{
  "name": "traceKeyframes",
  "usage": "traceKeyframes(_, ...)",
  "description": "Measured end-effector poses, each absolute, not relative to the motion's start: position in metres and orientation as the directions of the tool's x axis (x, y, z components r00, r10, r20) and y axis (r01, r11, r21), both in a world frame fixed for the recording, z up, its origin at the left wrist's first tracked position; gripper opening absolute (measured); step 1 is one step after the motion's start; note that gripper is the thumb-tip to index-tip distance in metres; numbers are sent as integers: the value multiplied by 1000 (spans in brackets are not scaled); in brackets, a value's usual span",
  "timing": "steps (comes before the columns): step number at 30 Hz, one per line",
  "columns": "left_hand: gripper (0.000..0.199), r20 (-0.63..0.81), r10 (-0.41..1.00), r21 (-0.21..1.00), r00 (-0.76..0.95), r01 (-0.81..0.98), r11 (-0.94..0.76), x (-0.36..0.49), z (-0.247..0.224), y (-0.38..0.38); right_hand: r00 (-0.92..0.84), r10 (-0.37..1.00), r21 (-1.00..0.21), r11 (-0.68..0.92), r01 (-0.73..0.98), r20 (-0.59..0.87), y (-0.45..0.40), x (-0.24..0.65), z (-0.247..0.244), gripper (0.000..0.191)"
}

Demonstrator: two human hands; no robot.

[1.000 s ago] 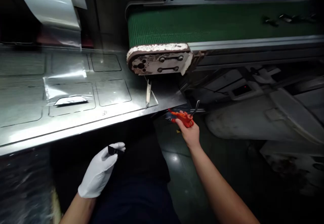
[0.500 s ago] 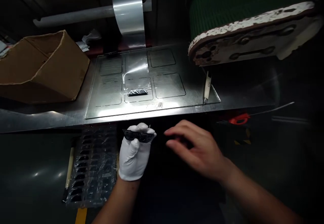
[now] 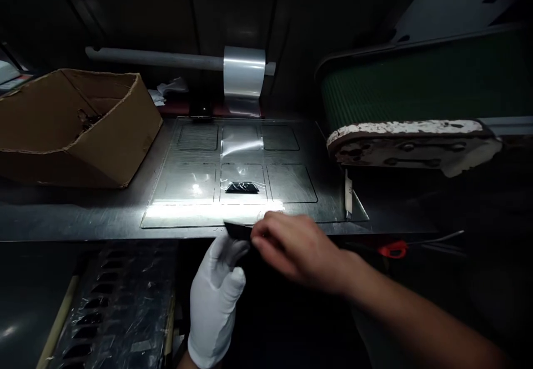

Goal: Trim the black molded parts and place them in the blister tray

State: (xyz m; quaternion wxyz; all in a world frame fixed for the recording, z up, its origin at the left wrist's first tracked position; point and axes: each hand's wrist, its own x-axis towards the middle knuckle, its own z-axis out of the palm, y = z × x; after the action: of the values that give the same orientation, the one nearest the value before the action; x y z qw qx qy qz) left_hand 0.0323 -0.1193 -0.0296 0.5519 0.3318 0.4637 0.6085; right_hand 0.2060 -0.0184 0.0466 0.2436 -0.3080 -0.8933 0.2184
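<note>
- Landmark: flat clear sheet with rounded outlines point(image 3: 291, 183), lying on the metal bench point(image 3: 83, 219).
- Your bare right hand point(image 3: 300, 247): fingers closed, thumb and fingertips pinching one end of a thin, dark, tapered piece point(image 3: 237, 231). Held at the sheet's near edge; can't tell the exact gap.
- Your white-gloved left hand point(image 3: 212, 302): about half open, thumb apart, fingers curled up behind the piece. Can't tell if they touch it. It's on the near side of the sheet.
- Handling, judged by eye: the held piece looks light, stiff and slick, likely easy to scratch or smudge. Take it by the ends or narrow edges; keep bare fingertips off the broad face, back it with the glove.
- On the sheet, near-middle outline: a similar black trapezoid piece point(image 3: 242, 188) under or against clear film; can't tell which.
- Beyond the sheet: silvery film roll point(image 3: 244, 71) on a pale rod point(image 3: 166, 59).
- Left of it: open brown cardboard box point(image 3: 112, 135).
- Right part of it: white-handled tool point(image 3: 348, 194); past that, green ribbed conveyor point(image 3: 416, 91) and, lower, a red-orange handle point(image 3: 392, 249).
- Below, near-left: clear pocketed tray point(image 3: 120, 302) with dark pieces.
</note>
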Motion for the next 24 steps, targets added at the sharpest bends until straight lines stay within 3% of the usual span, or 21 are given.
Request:
traceKeyframes(4,27,-32,991,998,-132,-59,24,19,-16,-107,-667,728,-231,684,691,161,47,199,64,17)
traceKeyframes(7,23,83,989,989,-123,134,-66,9,-11,-97,-661,749,-42,662,748,36,81,189,66,21)
traceKeyframes(13,34,264,960,937,-87,259,-234,-3,0,-76,-654,754,68,657,751,-63,104,174,53,25)
traceKeyframes(17,34,287,954,925,-86,285,-252,-7,5,-69,-655,753,-13,656,755,-66,110,178,43,23)
traceKeyframes(19,34,289,952,921,-99,298,-249,-9,7,-66,-620,783,-147,620,770,57,111,193,42,20)
traceKeyframes(22,35,322,943,891,-88,363,-271,-11,10,-55,-428,852,-313,513,800,303,107,225,42,19)
traceKeyframes(24,35,348,937,844,-24,444,-302,-10,13,-42,-386,857,-358,498,790,342,103,243,40,20)
